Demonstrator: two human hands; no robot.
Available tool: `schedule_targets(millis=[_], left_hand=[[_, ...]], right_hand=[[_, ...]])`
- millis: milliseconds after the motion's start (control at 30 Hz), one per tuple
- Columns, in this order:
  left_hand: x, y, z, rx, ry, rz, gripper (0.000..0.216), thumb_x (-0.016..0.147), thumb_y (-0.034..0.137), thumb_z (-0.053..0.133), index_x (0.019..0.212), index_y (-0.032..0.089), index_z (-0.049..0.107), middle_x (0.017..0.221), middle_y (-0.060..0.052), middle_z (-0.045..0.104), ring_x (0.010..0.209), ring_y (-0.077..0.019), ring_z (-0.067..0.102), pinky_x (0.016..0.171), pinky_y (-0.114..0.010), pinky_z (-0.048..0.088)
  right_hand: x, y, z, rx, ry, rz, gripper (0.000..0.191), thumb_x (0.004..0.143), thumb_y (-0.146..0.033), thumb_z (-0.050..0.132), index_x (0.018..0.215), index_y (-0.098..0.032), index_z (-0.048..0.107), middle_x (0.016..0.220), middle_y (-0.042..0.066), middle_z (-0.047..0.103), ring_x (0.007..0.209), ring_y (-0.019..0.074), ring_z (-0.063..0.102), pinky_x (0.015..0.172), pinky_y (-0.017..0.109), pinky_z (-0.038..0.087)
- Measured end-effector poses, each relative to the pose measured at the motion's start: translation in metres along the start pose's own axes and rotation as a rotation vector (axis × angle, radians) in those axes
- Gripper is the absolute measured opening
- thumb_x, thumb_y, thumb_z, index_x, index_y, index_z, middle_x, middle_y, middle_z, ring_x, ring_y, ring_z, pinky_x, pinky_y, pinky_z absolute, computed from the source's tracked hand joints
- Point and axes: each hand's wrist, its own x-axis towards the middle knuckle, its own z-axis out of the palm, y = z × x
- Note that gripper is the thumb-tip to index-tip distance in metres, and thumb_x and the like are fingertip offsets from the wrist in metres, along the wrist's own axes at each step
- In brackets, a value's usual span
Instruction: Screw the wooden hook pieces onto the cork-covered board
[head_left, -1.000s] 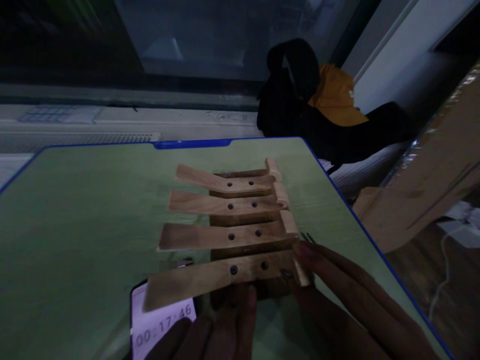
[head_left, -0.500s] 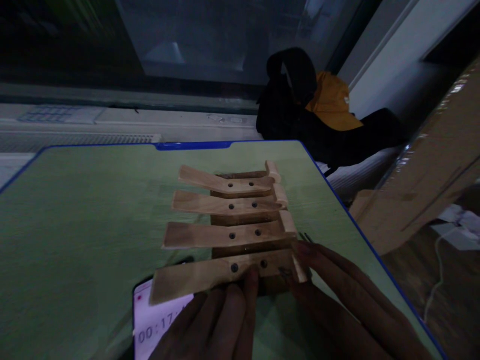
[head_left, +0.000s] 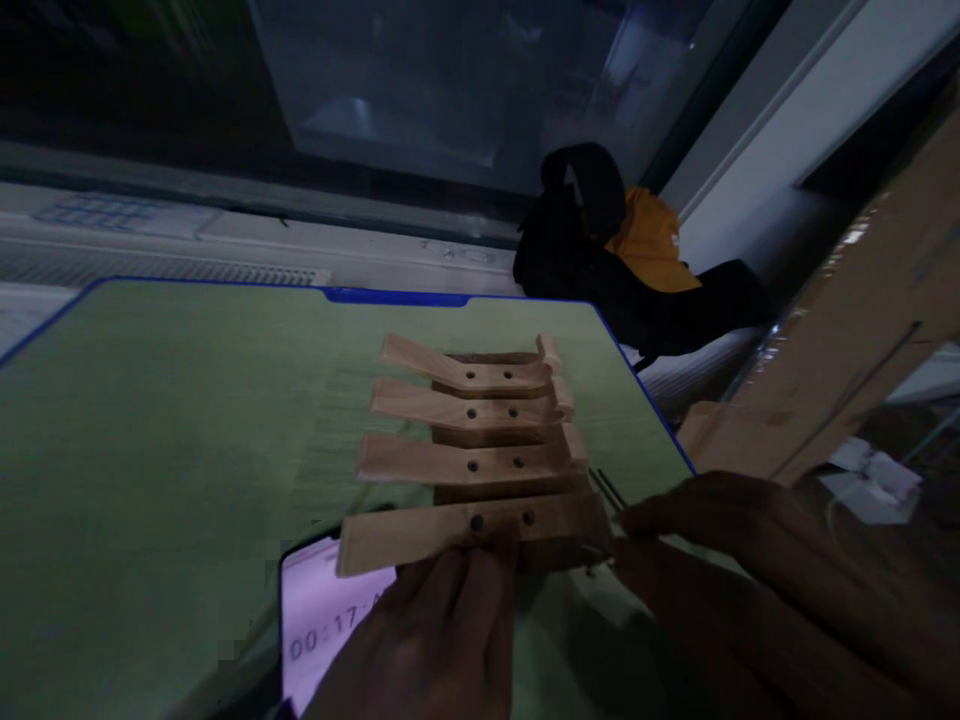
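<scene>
A wooden rack (head_left: 480, 450) with several flat wooden hooks screwed to a back bar lies on the green table (head_left: 172, 430). My left hand (head_left: 442, 640) rests flat with its fingertips on the nearest hook (head_left: 450, 532), beside its two screws. My right hand (head_left: 720, 560) is at the rack's right end, its fingers pinched around thin dark screws (head_left: 607, 490) lying by the nearest hook's upturned tip. A phone (head_left: 330, 625) showing a timer lies partly under the nearest hook and my left hand.
The table has a blue rim (head_left: 397, 296) and its right edge runs close to the rack. Beyond it lie a black bag (head_left: 577, 240) with an orange cap (head_left: 649, 245), and cardboard (head_left: 840, 350) at the right. A window sill (head_left: 225, 230) runs behind.
My left hand slid forward onto the nearest hook. My right hand went from lying flat against the hook's tip to pinching at the thin screws. The view shifted slightly.
</scene>
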Motion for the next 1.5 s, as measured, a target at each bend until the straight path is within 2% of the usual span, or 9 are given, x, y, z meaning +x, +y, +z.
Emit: schedule_targets(millis=[100, 333, 433, 567, 767, 967, 1200, 1333, 1500], left_hand=[[0.004, 0.004, 0.0, -0.001, 0.007, -0.033, 0.032, 0.087, 0.011, 0.046, 0.116, 0.014, 0.06, 0.097, -0.006, 0.067, 0.085, -0.0162, 0.063, 0.074, -0.026, 0.055], [0.015, 0.011, -0.002, 0.003, 0.001, -0.079, 0.027, 0.086, 0.008, 0.046, 0.106, 0.014, 0.064, 0.095, -0.007, 0.068, 0.08, -0.0167, 0.065, 0.069, -0.028, 0.056], [0.018, 0.011, -0.005, 0.015, -0.017, -0.061, 0.029, 0.086, 0.008, 0.048, 0.109, 0.013, 0.064, 0.1, -0.009, 0.068, 0.083, -0.0174, 0.066, 0.071, -0.029, 0.056], [0.02, 0.011, -0.008, 0.041, -0.045, -0.043, 0.031, 0.086, 0.007, 0.046, 0.112, 0.011, 0.063, 0.108, -0.013, 0.066, 0.089, -0.0197, 0.065, 0.075, -0.033, 0.057], [0.022, 0.012, -0.007, 0.021, -0.105, -0.032, 0.028, 0.085, 0.008, 0.047, 0.105, 0.011, 0.066, 0.101, -0.013, 0.067, 0.083, -0.0209, 0.066, 0.068, -0.032, 0.057], [0.021, 0.011, -0.006, 0.047, -0.071, -0.014, 0.027, 0.084, 0.008, 0.048, 0.103, 0.011, 0.067, 0.1, -0.013, 0.067, 0.084, -0.0218, 0.065, 0.067, -0.032, 0.056], [0.02, 0.011, -0.003, 0.05, 0.005, -0.02, 0.022, 0.083, 0.01, 0.051, 0.096, 0.011, 0.069, 0.095, -0.012, 0.068, 0.077, -0.0195, 0.063, 0.064, -0.031, 0.054], [0.019, 0.012, -0.004, 0.025, -0.023, -0.025, 0.019, 0.084, 0.013, 0.053, 0.095, 0.012, 0.068, 0.093, -0.012, 0.067, 0.077, -0.0199, 0.063, 0.063, -0.031, 0.053], [0.02, 0.011, -0.004, 0.015, -0.034, -0.028, 0.02, 0.084, 0.013, 0.053, 0.098, 0.011, 0.067, 0.094, -0.012, 0.067, 0.079, -0.0201, 0.063, 0.064, -0.031, 0.053]], right_hand=[[0.027, -0.005, -0.001, -0.064, -0.007, -0.05, 0.019, 0.091, -0.019, 0.05, 0.089, -0.022, 0.068, 0.088, 0.002, 0.068, 0.079, 0.0147, 0.06, 0.07, 0.029, 0.048], [0.047, -0.015, 0.011, -0.225, -0.258, -0.04, 0.005, 0.079, -0.021, 0.069, 0.081, -0.025, 0.068, 0.091, 0.0, 0.066, 0.092, 0.0214, 0.059, 0.089, 0.044, 0.04], [0.049, -0.015, 0.015, -0.232, -0.238, -0.051, 0.01, 0.074, -0.018, 0.073, 0.077, -0.024, 0.066, 0.09, 0.0, 0.066, 0.09, 0.0228, 0.059, 0.092, 0.048, 0.038], [0.05, -0.014, 0.018, -0.233, -0.205, -0.05, 0.012, 0.079, -0.014, 0.066, 0.08, -0.026, 0.067, 0.093, 0.0, 0.066, 0.091, 0.0225, 0.058, 0.096, 0.049, 0.034], [0.046, -0.013, 0.018, -0.25, -0.235, -0.088, 0.01, 0.08, -0.022, 0.067, 0.087, -0.029, 0.067, 0.094, -0.003, 0.067, 0.092, 0.0204, 0.058, 0.099, 0.048, 0.03], [0.043, -0.014, 0.021, -0.262, -0.243, -0.069, 0.014, 0.082, -0.022, 0.066, 0.092, -0.031, 0.066, 0.102, -0.003, 0.067, 0.102, 0.0226, 0.057, 0.103, 0.048, 0.026], [0.044, -0.015, 0.025, -0.338, -0.235, -0.12, 0.016, 0.086, -0.017, 0.057, 0.088, -0.029, 0.067, 0.094, -0.002, 0.067, 0.083, 0.0186, 0.058, 0.095, 0.048, 0.031], [0.045, -0.014, 0.028, -0.348, -0.218, -0.148, 0.025, 0.089, -0.013, 0.048, 0.087, -0.029, 0.067, 0.089, -0.002, 0.066, 0.082, 0.0191, 0.058, 0.094, 0.049, 0.032], [0.043, -0.017, 0.031, -0.346, -0.221, -0.133, 0.019, 0.086, -0.014, 0.054, 0.088, -0.027, 0.067, 0.093, -0.001, 0.067, 0.086, 0.0198, 0.059, 0.095, 0.048, 0.033]])
